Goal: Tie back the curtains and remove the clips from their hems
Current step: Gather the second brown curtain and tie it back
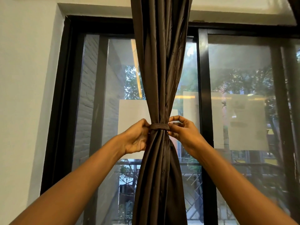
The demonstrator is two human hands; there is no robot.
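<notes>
Dark brown curtain [159, 70] hangs down the centre of the frame, in front of a black-framed window [203, 95], gathered into a narrow waist at mid-height by a tie band [159, 127] of the same fabric. Above and below the band the cloth fans out in loose vertical folds.

Left hand [137, 138] is at the left end of the band, fingers curled round it and the bunched cloth, closed on it. Right hand [182, 129] is at the right end, thumb and forefinger pinching the band's edge, other fingers arched and loose. Where the band's ends meet is hidden behind the curtain, so whether it is fastened can't be told.

Handling, as a judgement: fabric looks thin, soft, slightly glossy, so light and limp, likely a bit slippery; folds will slide out of a loose wrap. Best hold is right at the waist where both hands are, squeezing the bundle and keeping the band taut while it is secured. Not fragile.

Hem is below the bottom edge of the frame; no clips in view. Clip removal looks not yet done.
</notes>
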